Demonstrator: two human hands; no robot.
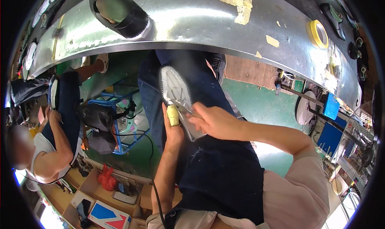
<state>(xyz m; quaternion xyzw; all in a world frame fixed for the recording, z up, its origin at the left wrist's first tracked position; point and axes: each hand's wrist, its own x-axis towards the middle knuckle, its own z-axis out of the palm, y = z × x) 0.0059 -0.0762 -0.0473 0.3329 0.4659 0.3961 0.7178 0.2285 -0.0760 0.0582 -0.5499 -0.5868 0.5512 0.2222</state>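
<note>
A shoe [175, 84] lies bottom up over my lap, its grey-white underside facing me and a stitched edge running round the toe. My left hand [174, 134] is closed round its left side near the middle. A yellow wrapping [172, 115] covers the thumb of that hand. From the right, my right hand [212, 120] comes in with its fingers pinched together at the shoe's middle. Something thin and grey shows at those fingertips, too small to name. Dark blue cloth [224, 181] covers my lap under the shoe.
Ahead runs a metal bench [184, 26] with a black shoe [124, 18], a yellow tape roll [317, 34] and tape scraps. At left another person [54, 148] sits near a blue metal frame [120, 140]. A dark cable [152, 164] hangs by my left arm. Wooden compartments [90, 181] stand lower left.
</note>
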